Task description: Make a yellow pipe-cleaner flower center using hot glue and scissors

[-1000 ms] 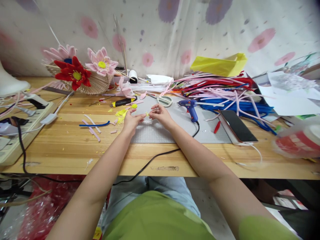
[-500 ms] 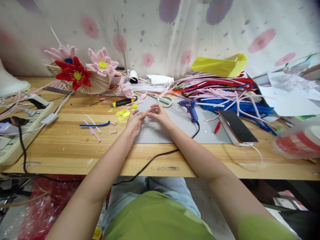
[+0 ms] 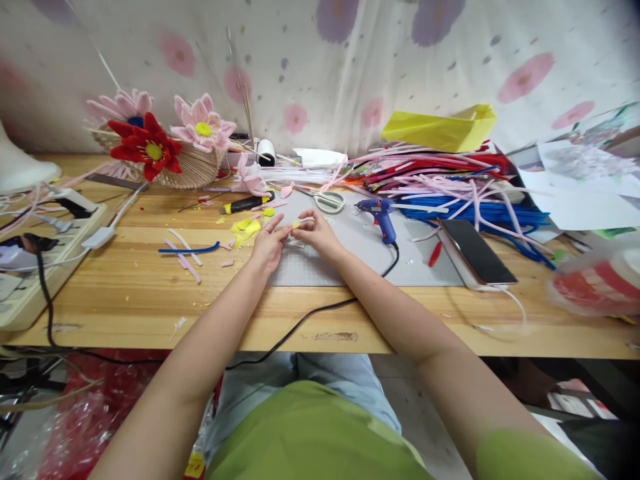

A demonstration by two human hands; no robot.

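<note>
Over the left part of the grey cutting mat (image 3: pixel 330 270), my left hand (image 3: pixel 271 248) and my right hand (image 3: pixel 317 233) meet at the fingertips. A small yellow piece (image 3: pixel 295 225) is pinched between them, mostly covered by the fingers; its exact kind is too small to make out. Just left of my left hand lie yellow scraps (image 3: pixel 246 230) and a round yellow disc (image 3: pixel 269 212). Behind my right hand rest scissors (image 3: pixel 330 201) with pale handles. To the right, a blue hot glue gun (image 3: pixel 379 215) lies on the mat.
Pipe cleaners (image 3: pixel 450 190) in several colours are heaped at the back right, near a phone (image 3: pixel 477 252). Fuzzy flowers (image 3: pixel 150 147) stand back left, beyond a yellow-black utility knife (image 3: pixel 249 203). A power strip (image 3: pixel 60 253) sits far left. A black cord (image 3: pixel 305 317) crosses the front.
More of the yellow piece shows between my fingertips now, and the fingers of my right hand have shifted slightly. My arms stay nearly in place.
</note>
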